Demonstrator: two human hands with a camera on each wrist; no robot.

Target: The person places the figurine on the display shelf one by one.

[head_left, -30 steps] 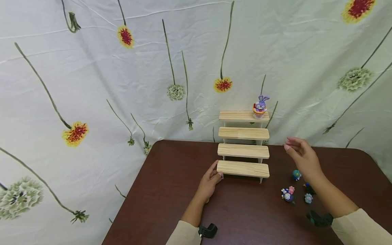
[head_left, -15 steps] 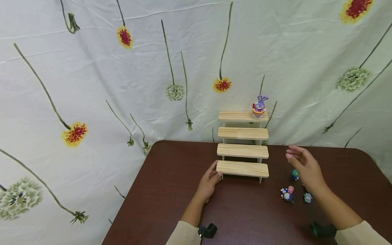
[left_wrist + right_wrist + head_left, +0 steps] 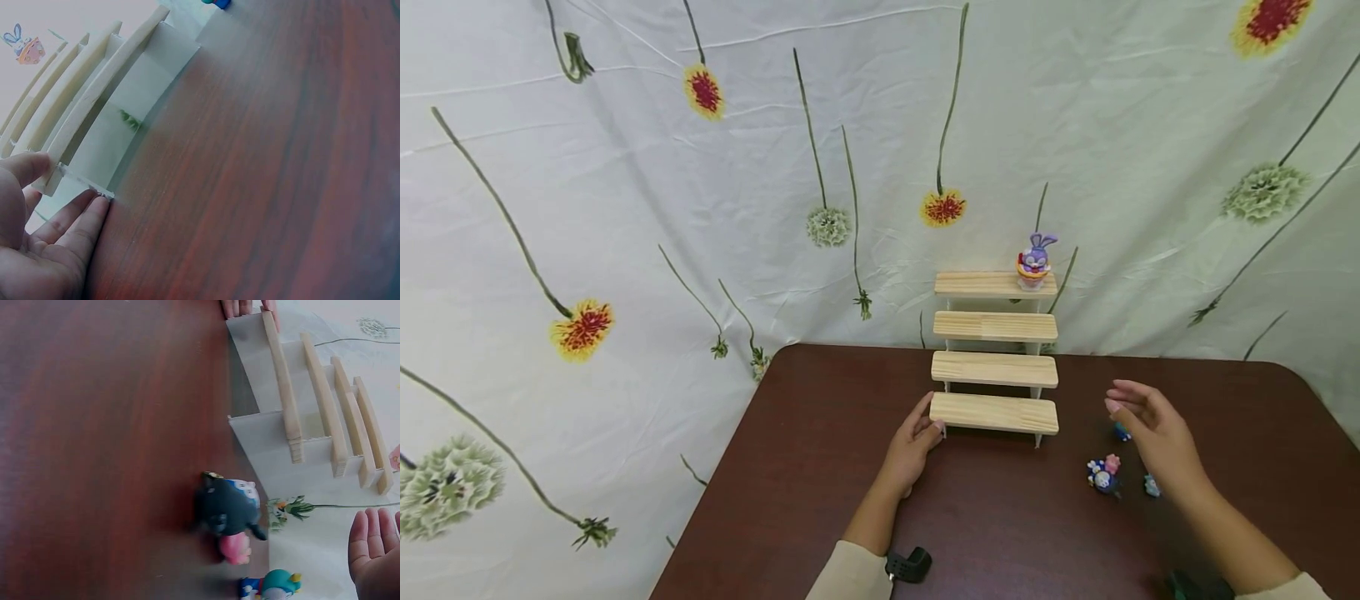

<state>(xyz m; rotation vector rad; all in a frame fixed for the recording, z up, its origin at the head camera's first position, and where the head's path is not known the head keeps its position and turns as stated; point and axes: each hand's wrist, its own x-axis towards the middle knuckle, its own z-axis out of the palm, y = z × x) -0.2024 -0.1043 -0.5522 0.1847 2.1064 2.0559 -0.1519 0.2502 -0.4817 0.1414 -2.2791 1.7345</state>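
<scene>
A four-step display stand (image 3: 992, 412) with pale wooden boards stands at the back of the table. My left hand (image 3: 910, 454) holds its lowest step by the left end. In the left wrist view the thumb (image 3: 28, 167) lies on the board's end and other fingers touch the clear side support. To the stand's right, my right hand (image 3: 1165, 442) hovers with relaxed fingers and nothing in them. Below it are small toy figurines: a teal-and-blue one (image 3: 1122, 432), partly covered, a dark one with white and blue (image 3: 225, 506), a pink one (image 3: 235, 548) and a grey-blue one (image 3: 1152, 486).
A purple rabbit figurine (image 3: 1033, 262) stands on the right end of the top step. Behind the dark brown table (image 3: 820, 467) hangs a pale cloth (image 3: 760, 167) printed with flowers. The table's back edge runs close to the cloth.
My right hand has come down and toward me beside the stand, now covering part of the teal-and-blue figurine. My left hand has stayed at the lowest step.
</scene>
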